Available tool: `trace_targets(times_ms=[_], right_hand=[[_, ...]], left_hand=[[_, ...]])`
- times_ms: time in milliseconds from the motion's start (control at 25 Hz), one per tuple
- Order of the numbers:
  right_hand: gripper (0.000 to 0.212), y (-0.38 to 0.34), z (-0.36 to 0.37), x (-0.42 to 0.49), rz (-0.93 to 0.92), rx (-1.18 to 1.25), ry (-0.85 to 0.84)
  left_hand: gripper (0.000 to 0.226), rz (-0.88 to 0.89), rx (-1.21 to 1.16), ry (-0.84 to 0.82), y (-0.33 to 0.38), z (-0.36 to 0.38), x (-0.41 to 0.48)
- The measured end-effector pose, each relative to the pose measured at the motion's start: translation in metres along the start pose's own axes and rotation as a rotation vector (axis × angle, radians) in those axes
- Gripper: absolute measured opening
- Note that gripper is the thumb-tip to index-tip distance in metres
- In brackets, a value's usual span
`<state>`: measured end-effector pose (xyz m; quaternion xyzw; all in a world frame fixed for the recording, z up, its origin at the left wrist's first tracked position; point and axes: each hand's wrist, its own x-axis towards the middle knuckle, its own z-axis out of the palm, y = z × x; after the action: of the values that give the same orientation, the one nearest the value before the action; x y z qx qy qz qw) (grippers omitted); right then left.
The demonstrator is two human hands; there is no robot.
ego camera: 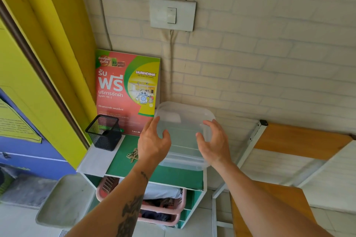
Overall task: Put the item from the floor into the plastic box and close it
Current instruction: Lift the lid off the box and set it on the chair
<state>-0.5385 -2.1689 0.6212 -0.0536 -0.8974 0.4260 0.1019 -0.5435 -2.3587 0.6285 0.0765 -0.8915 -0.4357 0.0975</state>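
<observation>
Now my left hand (154,140) and right hand (214,141) flank the plastic box (183,131) on the green shelf top (169,176), each grip spread apart; its lid seems raised far-side. No floor item visible.

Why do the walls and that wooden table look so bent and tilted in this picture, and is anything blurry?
Head view: the wide-angle lens bows the brick wall and slants the wooden table; soft even daylight, no harsh glare; the plastic box looks hazy because it is translucent.
</observation>
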Motion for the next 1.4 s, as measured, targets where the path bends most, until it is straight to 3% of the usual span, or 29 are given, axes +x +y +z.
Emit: trace_targets(times_ms=[440,720,960,1160,1400], right_hand=[[0.047,-0.007,-0.017,0.008,-0.027,0.042,0.011],[0.046,-0.008,-0.019,0.012,0.065,0.139,0.038],[0.045,-0.01,-0.03,0.004,-0.003,0.124,0.057],[0.047,0.009,-0.078,-0.009,-0.055,-0.021,0.118],[0.047,0.069,-0.155,-0.039,0.036,-0.037,0.195]], left_hand=[[0.055,-0.043,-0.062,-0.004,0.007,0.001,-0.01],[0.057,-0.023,0.016,0.041,0.026,-0.006,-0.005],[0.056,0.006,-0.044,0.017,0.026,-0.003,-0.009],[0.057,0.087,-0.106,0.021,0.055,0.027,-0.028],[0.066,0.205,0.018,-0.138,0.103,0.094,-0.081]])
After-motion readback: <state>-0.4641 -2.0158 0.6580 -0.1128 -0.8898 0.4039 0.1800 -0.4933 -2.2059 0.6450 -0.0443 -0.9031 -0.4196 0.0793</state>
